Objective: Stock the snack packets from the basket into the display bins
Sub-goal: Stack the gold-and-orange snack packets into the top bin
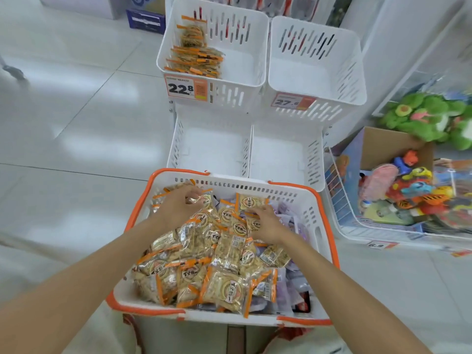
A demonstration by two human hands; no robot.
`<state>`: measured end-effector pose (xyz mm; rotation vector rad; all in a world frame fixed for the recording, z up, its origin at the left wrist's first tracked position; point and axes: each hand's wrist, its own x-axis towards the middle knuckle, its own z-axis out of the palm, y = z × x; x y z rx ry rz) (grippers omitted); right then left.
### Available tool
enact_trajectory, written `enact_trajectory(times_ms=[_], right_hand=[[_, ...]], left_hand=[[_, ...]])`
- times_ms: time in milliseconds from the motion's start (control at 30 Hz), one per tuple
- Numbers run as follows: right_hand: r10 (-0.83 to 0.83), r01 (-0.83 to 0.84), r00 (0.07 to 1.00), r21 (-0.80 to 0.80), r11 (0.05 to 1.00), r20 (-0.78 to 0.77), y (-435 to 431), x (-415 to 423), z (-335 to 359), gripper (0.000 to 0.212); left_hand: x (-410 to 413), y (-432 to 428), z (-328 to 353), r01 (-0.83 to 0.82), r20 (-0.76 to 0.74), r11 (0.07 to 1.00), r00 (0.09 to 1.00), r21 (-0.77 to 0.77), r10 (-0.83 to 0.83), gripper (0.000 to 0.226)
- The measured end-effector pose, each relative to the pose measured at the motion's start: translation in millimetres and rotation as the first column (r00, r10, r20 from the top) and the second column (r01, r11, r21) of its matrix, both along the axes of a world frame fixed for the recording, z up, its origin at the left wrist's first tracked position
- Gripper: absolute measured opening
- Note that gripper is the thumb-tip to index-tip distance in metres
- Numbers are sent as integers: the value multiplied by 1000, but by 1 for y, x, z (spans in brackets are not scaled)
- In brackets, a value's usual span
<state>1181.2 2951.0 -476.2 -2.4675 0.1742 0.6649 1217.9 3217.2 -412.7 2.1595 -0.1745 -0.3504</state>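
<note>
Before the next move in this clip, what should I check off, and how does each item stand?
1. Left hand grips orange-trimmed packets: ok, its fingers curl round some.
2. Right hand has a grip: cannot tell, it lies on the pile.
3. Matching bin has room: ok, the upper left bin is part full of like packets.
4. Way from the basket to that bin is free: ok.
5. No purple packets caught up in either hand: cannot tell.
</note>
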Motion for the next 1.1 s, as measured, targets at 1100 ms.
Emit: enact_trajectory(times_ms=[1100], right_hand=[[-239,109,936,434,894,257,14,23,105,9]], left_hand=[[9,-14,3,-347,-368,871,905,-348,213,58]])
